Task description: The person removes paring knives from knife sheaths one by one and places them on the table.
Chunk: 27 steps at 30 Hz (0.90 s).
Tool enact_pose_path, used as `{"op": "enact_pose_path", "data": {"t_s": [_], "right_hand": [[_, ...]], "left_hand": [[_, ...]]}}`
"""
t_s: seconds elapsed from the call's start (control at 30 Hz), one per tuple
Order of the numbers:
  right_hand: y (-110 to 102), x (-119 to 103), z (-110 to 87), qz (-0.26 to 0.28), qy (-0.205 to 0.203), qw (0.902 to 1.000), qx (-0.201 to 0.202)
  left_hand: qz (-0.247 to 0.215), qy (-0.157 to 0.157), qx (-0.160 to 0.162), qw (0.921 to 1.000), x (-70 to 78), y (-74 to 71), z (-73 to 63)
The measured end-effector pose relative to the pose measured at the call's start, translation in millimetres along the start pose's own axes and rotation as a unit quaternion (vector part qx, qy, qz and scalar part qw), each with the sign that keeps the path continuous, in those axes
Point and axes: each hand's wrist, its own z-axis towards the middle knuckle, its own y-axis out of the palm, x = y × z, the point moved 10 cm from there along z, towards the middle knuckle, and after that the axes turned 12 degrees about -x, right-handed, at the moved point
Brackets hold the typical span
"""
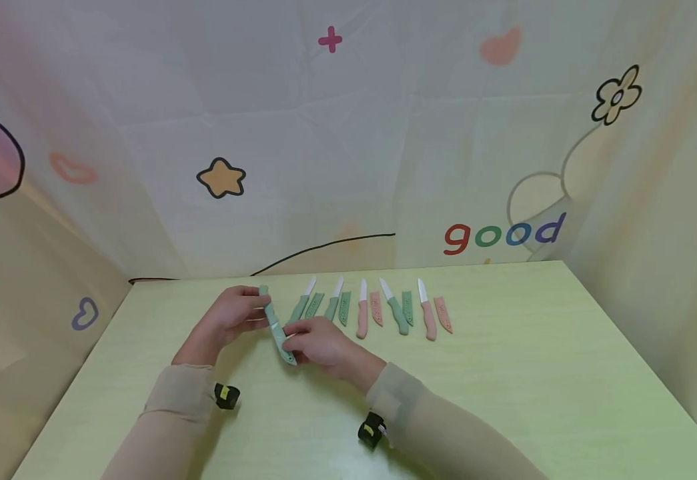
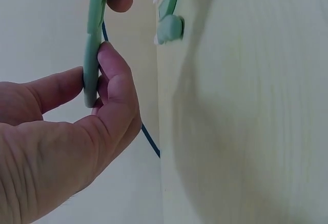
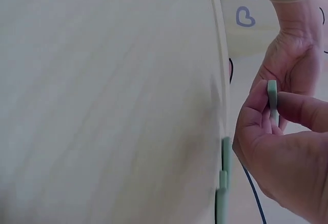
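My left hand (image 1: pixel 233 315) pinches the green handle (image 2: pixel 91 73) of a small knife between thumb and fingers, above the table. In my right hand (image 1: pixel 326 345), thumb and fingers grip a matching green sheath (image 3: pixel 272 93) with small holes at its tip. The sheath covers most of the blade; in the head view a short white stretch of blade (image 1: pixel 274 325) shows between sheath and handle. The knife slants from upper left to lower right. Behind the hands lie several bare white-bladed knives, such as a pink-handled knife (image 1: pixel 363 313) and a green-handled knife (image 1: pixel 396 313).
Beside the loose knives lie their sheaths, among them a pink sheath (image 1: pixel 443 315) and a green sheath (image 1: pixel 407 308). All rest in a row along the back of the pale table (image 1: pixel 534 373). A printed curtain (image 1: pixel 348 147) hangs behind the table.
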Motion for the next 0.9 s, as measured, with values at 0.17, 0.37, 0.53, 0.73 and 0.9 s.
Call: {"op": "enact_pose_path", "data": {"t_s": [0.17, 0.37, 0.53, 0.73, 0.9], "right_hand": [[-14, -3, -7.3, -0.038, 0.006, 0.9992, -0.003], [-29, -8, -16.7, -0.082, 0.009, 0.9966, -0.006], [-40, -13, -26.7, -0.115, 0.014, 0.9932, -0.011], [-55, -15, -34.9, -0.147, 0.019, 0.9886, -0.026], [-66, -18, -42.9, -0.171, 0.021, 0.9845, -0.033]], "left_hand": [[-0.012, 0.029, -0.012, 0.9994, 4.1, 9.8, 0.6], [-0.037, 0.052, -0.023, 0.9977, 7.5, 23.7, 1.7], [-0.059, 0.063, -0.027, 0.9959, 8.0, 34.7, 2.8], [-0.071, 0.066, -0.021, 0.9951, 6.9, 46.1, 3.9], [-0.083, 0.070, -0.017, 0.9939, 6.8, 55.6, 5.5]]}}
